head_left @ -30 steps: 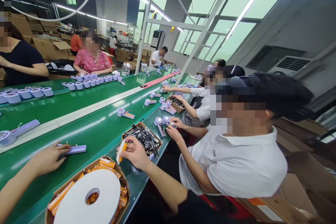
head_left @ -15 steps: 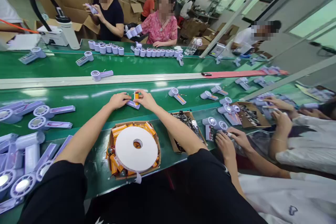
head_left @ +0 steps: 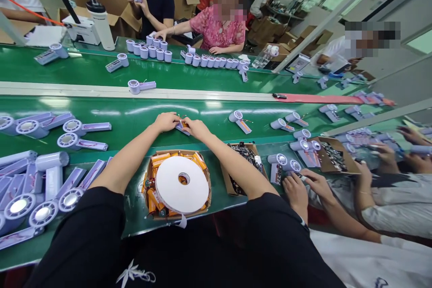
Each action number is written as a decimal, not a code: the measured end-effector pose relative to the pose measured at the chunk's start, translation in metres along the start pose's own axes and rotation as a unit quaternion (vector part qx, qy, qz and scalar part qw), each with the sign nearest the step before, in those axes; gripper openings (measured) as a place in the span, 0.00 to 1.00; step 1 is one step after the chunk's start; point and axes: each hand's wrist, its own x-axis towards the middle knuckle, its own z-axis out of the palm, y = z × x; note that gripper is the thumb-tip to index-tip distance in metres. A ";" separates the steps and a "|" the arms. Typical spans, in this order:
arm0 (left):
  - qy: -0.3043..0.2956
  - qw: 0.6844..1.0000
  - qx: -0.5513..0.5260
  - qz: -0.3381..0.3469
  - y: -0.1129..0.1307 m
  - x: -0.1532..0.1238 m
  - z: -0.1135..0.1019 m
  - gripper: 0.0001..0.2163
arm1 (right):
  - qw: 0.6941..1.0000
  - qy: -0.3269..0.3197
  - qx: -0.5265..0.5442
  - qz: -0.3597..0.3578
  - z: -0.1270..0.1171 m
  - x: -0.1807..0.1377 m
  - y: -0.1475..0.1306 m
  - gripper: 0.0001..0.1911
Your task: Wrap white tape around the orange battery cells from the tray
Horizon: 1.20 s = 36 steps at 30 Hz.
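Observation:
In the head view, my two hands meet over the green belt at a lavender handheld fan housing (head_left: 181,131), mostly covered by them. My left hand (head_left: 167,121) is closed round the fan's head end. My right hand (head_left: 198,129) has its fingers closed on an orange battery (head_left: 184,124), which lies low at the open handle. Its exact fit in the handle is hidden by my fingers. Nearer to me stands a cardboard box (head_left: 209,191) of orange batteries with wires, and a white tape roll (head_left: 168,189) rests on top of them.
Lavender fan housings (head_left: 43,211) are piled at left. More fans (head_left: 241,122) lie along the belt (head_left: 209,119) to the right. A box of small black parts (head_left: 229,182) stands beyond my right forearm. Co-workers' hands (head_left: 297,193) work at right; other people sit across the belt.
The orange battery stood upright in my right fingers and is now tipped down low at the handle. My view has shifted left. A person opposite has set fans among the row.

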 end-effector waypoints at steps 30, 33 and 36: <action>-0.123 0.955 -0.008 0.271 0.103 -0.253 -0.055 0.40 | 0.936 0.198 0.276 -0.090 -0.074 -0.230 -0.029 0.14; -0.036 0.971 -0.038 0.234 0.106 -0.275 -0.044 0.39 | 0.915 0.199 0.351 -0.021 -0.059 -0.266 -0.043 0.18; 0.136 0.973 -0.032 0.183 0.114 -0.293 -0.023 0.40 | 0.913 0.045 0.406 -0.023 -0.043 -0.282 -0.064 0.24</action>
